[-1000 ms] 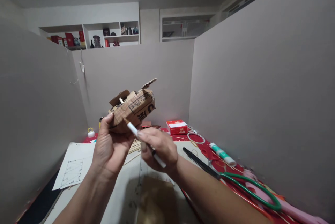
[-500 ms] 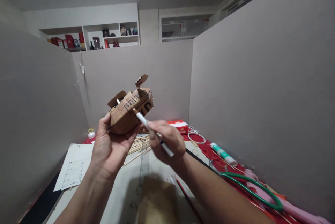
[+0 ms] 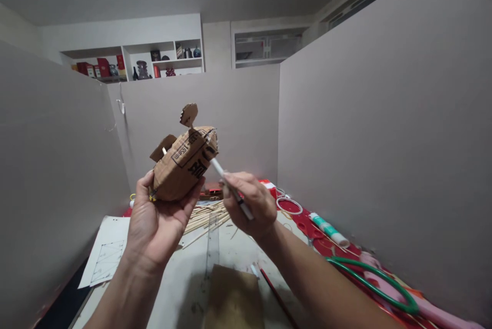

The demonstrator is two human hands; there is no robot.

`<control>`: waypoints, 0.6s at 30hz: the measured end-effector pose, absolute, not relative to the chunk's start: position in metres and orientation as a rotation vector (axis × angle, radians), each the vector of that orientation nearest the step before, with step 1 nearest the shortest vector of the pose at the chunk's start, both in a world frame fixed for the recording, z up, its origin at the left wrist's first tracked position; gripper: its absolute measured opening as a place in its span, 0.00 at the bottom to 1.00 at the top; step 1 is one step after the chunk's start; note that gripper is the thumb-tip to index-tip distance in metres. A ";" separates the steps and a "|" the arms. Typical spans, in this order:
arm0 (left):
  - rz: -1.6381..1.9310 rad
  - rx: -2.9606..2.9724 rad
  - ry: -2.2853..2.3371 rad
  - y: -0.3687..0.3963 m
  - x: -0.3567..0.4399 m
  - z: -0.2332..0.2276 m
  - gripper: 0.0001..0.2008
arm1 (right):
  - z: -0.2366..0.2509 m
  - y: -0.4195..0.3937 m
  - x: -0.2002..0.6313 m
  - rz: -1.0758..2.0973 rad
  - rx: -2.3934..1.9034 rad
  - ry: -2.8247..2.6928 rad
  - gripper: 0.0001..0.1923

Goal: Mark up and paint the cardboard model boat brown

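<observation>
Cardboard model (image 3: 184, 165) cupped by left fingers (image 3: 194, 198)

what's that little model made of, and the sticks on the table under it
Model: looks like corrugated cardboard, matte brown, with printed black lettering and ragged cut edges. Sticks: pale, thin and straight, likely bamboo or wood skewers, unfinished; too small to be sure.
</observation>
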State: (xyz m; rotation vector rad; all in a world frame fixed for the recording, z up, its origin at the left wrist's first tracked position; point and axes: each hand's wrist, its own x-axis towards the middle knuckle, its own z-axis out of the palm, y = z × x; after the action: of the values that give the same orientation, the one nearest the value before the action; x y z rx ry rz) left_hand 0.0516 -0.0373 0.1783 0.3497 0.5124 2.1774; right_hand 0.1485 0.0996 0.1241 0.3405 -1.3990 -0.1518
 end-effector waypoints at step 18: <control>2.128 0.437 0.532 -0.041 0.049 0.178 0.20 | 0.124 0.106 0.140 -0.238 0.616 -1.477 0.20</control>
State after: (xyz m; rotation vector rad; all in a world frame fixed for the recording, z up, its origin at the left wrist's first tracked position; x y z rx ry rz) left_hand 0.0486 -0.0413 0.1783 0.4371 0.5320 2.1284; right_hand 0.1398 0.1059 0.1239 0.6163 -1.4768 -0.2383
